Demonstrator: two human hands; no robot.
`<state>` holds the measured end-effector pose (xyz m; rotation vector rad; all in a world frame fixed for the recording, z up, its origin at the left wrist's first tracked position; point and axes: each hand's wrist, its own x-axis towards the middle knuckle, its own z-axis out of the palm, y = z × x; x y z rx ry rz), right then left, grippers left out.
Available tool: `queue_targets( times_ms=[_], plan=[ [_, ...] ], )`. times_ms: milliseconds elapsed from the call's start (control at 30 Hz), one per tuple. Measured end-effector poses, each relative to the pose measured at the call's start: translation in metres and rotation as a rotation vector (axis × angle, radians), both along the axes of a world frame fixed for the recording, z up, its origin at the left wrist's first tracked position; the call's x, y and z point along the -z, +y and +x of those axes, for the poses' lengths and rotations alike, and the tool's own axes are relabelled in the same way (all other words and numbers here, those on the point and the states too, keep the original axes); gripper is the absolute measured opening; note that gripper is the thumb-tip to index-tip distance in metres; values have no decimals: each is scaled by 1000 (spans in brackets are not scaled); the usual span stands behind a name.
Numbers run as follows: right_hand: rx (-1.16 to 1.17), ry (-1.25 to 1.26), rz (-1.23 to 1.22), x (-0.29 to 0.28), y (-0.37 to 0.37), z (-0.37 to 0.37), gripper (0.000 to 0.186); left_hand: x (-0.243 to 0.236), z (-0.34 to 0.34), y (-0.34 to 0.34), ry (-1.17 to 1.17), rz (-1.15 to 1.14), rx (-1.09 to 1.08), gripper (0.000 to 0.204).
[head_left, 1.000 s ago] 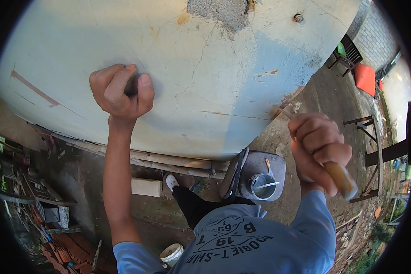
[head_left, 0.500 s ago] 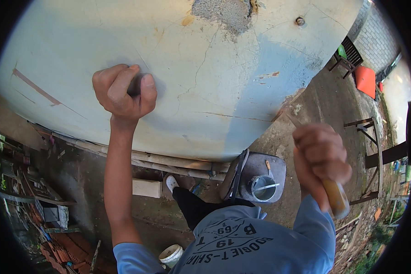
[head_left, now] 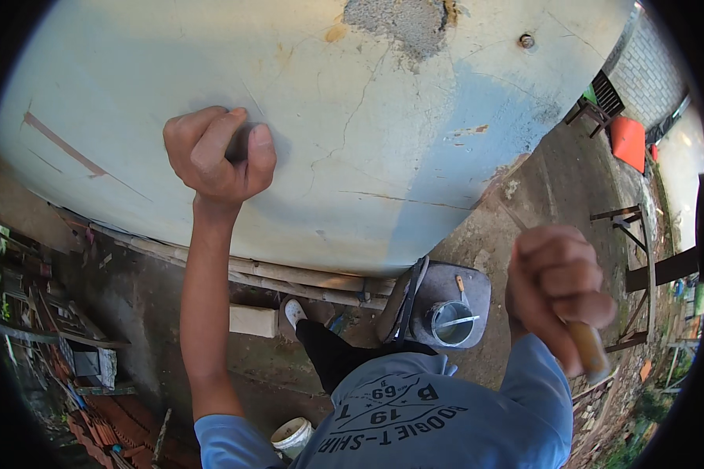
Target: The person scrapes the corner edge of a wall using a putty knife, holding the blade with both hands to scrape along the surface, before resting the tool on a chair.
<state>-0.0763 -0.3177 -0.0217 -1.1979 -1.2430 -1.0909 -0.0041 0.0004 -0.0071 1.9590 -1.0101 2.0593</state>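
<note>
Head view: my left hand (head_left: 219, 152) half-curled near wall (head_left: 305, 207), contents unclear; right hand (head_left: 559, 277) clenched round tool (head_left: 587, 350); misaimed blade (head_left: 513, 217) could chip wall.

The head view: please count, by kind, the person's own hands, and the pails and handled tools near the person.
Hands: 2 (left hand, right hand)
Pails: 2 (grey pail on the grey seat, white pail near the lower edge)
Handled tools: 2 (held tool in the right hand, orange-handled tool on the seat)
Total: 6
</note>
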Motion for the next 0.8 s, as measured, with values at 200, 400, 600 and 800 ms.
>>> queue_targets(
  times_ms=[200, 400, 600, 800],
  plan=[
    [-59, -20, 4, 3, -1, 7, 62, 1, -3, 2, 11, -2, -24, 26],
    [-153, 48, 75, 3, -2, 16, 56, -2, 0, 3, 3, 7, -28, 25],
    [-135, 124, 108, 1, -5, 12, 58, -1, 0, -2, 31, -2, -10, 25],
    [-287, -134, 370, -5, -10, -7, 61, 1, 2, -3, 47, -25, -6, 26]
  ],
)
